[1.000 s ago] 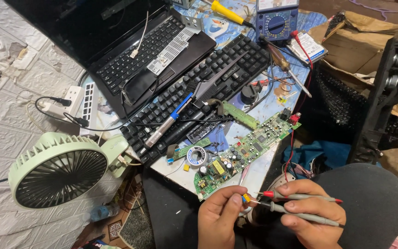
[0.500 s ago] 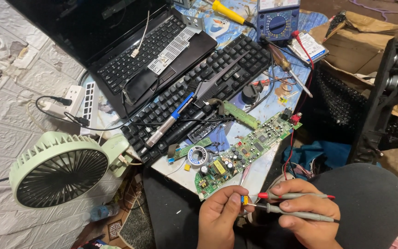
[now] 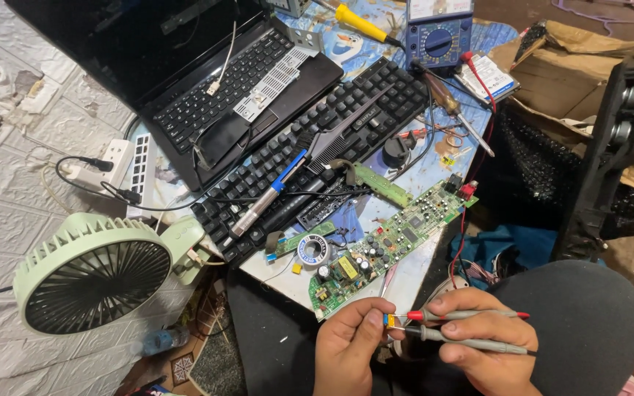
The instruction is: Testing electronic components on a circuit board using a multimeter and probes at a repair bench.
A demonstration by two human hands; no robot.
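Observation:
My left hand (image 3: pixel 348 352) pinches a tiny yellow and blue component (image 3: pixel 390 320) near the bottom middle. My right hand (image 3: pixel 482 345) holds two meter probes side by side, a red-tipped probe (image 3: pixel 467 314) and a grey probe (image 3: pixel 464 341), with both tips touching the component. A long green circuit board (image 3: pixel 387 246) lies on the table just above my hands. A blue multimeter (image 3: pixel 439 33) sits at the top, and a red lead (image 3: pixel 478 110) runs down from it.
A black keyboard (image 3: pixel 317 147) carries a soldering iron (image 3: pixel 269 194) with a blue grip. An open laptop (image 3: pixel 207 81) lies top left, a pale green fan (image 3: pixel 97 271) left, a power strip (image 3: pixel 133 165) beside it. A solder spool (image 3: pixel 312 249) and screwdrivers (image 3: pixel 361 20) lie about. My knee (image 3: pixel 574 323) is lower right.
The view has shifted slightly. My hands stay together with the probes on the small component; the probes sit a little more level than before.

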